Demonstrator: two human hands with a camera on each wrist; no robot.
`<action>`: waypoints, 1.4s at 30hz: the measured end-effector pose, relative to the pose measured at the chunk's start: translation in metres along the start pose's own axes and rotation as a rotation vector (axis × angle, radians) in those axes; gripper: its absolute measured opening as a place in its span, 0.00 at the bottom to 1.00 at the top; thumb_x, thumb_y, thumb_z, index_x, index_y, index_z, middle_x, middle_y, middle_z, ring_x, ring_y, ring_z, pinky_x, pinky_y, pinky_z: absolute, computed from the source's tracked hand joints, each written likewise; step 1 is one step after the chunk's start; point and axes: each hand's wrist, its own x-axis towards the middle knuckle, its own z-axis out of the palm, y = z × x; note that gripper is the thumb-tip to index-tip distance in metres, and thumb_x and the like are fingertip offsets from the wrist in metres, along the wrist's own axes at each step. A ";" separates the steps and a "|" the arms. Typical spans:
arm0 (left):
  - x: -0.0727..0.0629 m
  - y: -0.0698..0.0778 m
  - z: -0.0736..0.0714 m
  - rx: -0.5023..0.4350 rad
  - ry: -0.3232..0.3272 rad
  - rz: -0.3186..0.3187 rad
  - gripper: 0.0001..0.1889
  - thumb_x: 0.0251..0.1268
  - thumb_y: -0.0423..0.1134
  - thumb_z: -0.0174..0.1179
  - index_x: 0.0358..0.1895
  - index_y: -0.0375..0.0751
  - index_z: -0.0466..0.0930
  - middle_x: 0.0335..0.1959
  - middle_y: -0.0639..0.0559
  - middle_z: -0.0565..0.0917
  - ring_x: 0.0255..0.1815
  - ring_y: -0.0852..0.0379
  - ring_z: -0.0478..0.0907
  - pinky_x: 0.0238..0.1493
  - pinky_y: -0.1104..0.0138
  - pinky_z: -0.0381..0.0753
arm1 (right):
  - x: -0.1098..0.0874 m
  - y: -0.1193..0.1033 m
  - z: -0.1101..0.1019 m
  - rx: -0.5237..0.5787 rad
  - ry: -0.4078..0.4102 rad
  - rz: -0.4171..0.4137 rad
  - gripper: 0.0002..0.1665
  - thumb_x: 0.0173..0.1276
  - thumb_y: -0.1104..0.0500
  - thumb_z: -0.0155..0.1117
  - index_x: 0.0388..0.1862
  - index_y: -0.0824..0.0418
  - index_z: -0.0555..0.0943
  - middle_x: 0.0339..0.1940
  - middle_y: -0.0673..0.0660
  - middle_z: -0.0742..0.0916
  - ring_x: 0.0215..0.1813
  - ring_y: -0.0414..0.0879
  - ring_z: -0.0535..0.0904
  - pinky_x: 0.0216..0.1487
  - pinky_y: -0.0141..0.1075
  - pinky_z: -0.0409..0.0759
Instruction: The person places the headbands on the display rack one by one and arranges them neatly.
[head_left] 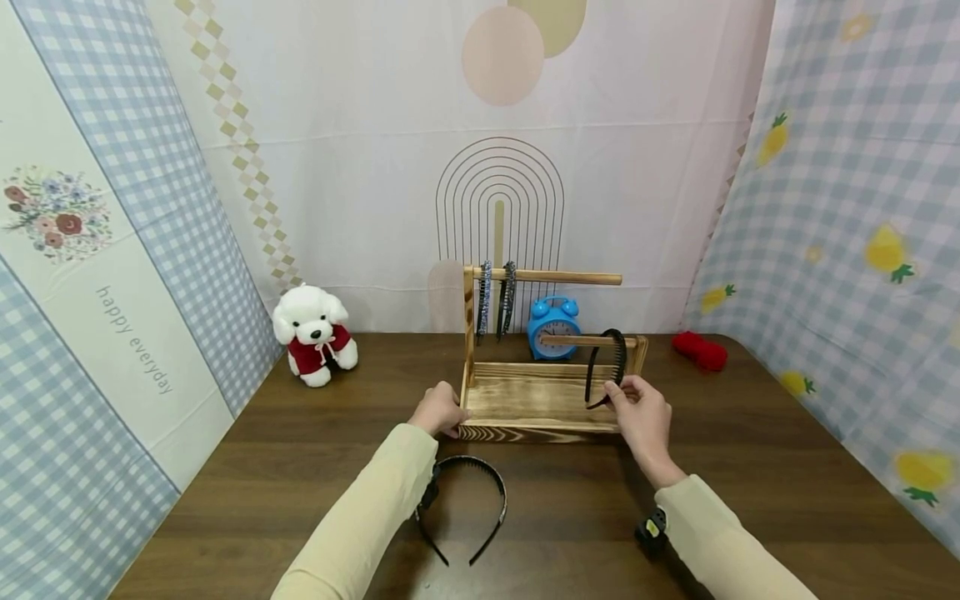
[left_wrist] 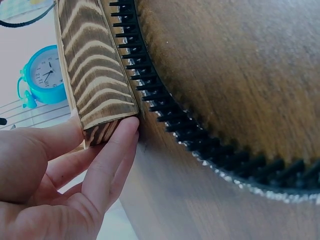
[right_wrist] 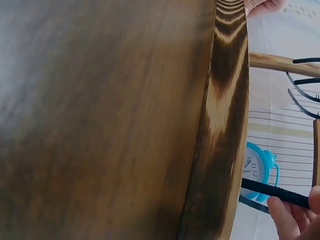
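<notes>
A wooden rack (head_left: 525,434) with a tray base and two horizontal rods stands on the table. My left hand (head_left: 438,408) grips its front left corner, thumb on one side and fingers on the other, as the left wrist view shows. From the lower rod hangs a black toothed headband (head_left: 620,357). My right hand (head_left: 645,419) pinches that headband near its lower end. Two glittery headbands (head_left: 484,300) hang on the upper rod. Another headband (head_left: 501,486), black with a sparkly outer edge (left_wrist: 220,172), lies on the table below the rack, close to my left forearm.
Behind the rack stands a blue alarm clock (head_left: 553,330). A white plush dog (head_left: 311,333) in a red jacket sits at the back left. To the right of the rack lies a bundle of red yarn (head_left: 701,351). Patterned cloth (head_left: 345,167) hangs along the table's back and sides.
</notes>
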 end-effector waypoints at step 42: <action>-0.001 0.002 0.001 0.018 0.006 -0.004 0.19 0.64 0.33 0.65 0.15 0.38 0.73 0.15 0.43 0.78 0.19 0.50 0.84 0.26 0.62 0.88 | -0.020 -0.006 -0.015 0.006 -0.108 0.132 0.25 0.67 0.53 0.66 0.58 0.64 0.75 0.55 0.63 0.85 0.56 0.54 0.83 0.40 0.16 0.70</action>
